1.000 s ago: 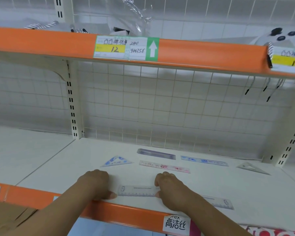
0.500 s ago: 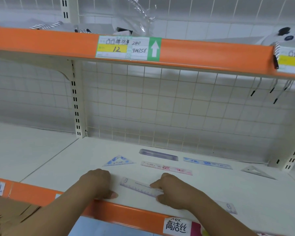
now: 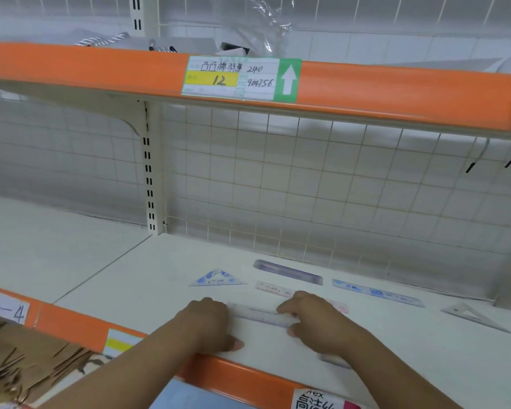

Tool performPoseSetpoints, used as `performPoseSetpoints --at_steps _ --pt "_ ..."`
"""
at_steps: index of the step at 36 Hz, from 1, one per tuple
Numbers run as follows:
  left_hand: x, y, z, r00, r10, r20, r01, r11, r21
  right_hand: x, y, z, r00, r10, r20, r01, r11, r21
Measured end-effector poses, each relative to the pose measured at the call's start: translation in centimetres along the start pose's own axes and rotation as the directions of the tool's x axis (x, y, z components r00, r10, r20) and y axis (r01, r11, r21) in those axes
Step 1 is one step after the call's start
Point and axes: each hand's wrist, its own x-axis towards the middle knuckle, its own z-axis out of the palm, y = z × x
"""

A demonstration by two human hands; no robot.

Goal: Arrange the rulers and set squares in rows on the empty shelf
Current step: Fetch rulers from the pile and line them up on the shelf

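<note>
On the white shelf (image 3: pixel 124 284) a clear ruler (image 3: pixel 260 315) lies between my hands, slightly slanted. My right hand (image 3: pixel 319 323) pinches its right end between fingers and thumb. My left hand (image 3: pixel 210 323) rests on the shelf with its fingers touching the ruler's left end and its thumb stretched along the front edge. Behind them lie a blue set square (image 3: pixel 217 278), a purple ruler (image 3: pixel 288 272), a pink ruler (image 3: pixel 273 289) partly hidden by my right hand, a blue ruler (image 3: pixel 378 293) and a clear set square (image 3: pixel 472 315). Another clear ruler (image 3: pixel 334 361) shows under my right forearm.
A wire grid (image 3: pixel 307 187) backs the shelf, and an upright post (image 3: pixel 151 172) stands at the back left. The upper shelf's orange edge (image 3: pixel 101 66) overhangs with a price label (image 3: pixel 239 79). Brown paper goods (image 3: pixel 27 358) lie below at the left.
The clear ruler has slid away from the front edge toward the pink ruler, carried by my right hand. My left hand shifted forward to its left end.
</note>
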Motion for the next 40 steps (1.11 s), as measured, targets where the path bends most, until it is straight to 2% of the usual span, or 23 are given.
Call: performPoseSetpoints --at_steps 5,9,19,23,40 --pt "-0.2 0.9 0.3 0.999 -0.051 0.001 0.051 0.997 -0.056 1.8 2.4 -1.6 0.992 0.072 -0.099 -0.074 0.997 -0.017" --pt "-0.1 1.1 0.1 0.998 -0.044 0.034 0.045 0.999 -0.024 3.9 3.8 -1.8 0.983 0.111 -0.144 -0.119 0.992 -0.046" --pt "-0.7 0.1 -0.4 0.975 -0.220 0.024 0.222 0.971 -0.092 8.0 5.1 -1.6 0.974 0.111 -0.195 -0.129 0.988 -0.081" --pt "-0.9 -0.3 -0.5 0.969 -0.245 0.029 0.246 0.964 -0.103 9.4 5.9 -1.4 0.967 0.113 -0.227 -0.139 0.985 -0.100" --pt "-0.6 0.4 -1.1 0.961 -0.272 0.054 0.275 0.959 -0.072 11.6 8.4 -0.3 0.974 0.093 -0.207 -0.113 0.990 -0.086"
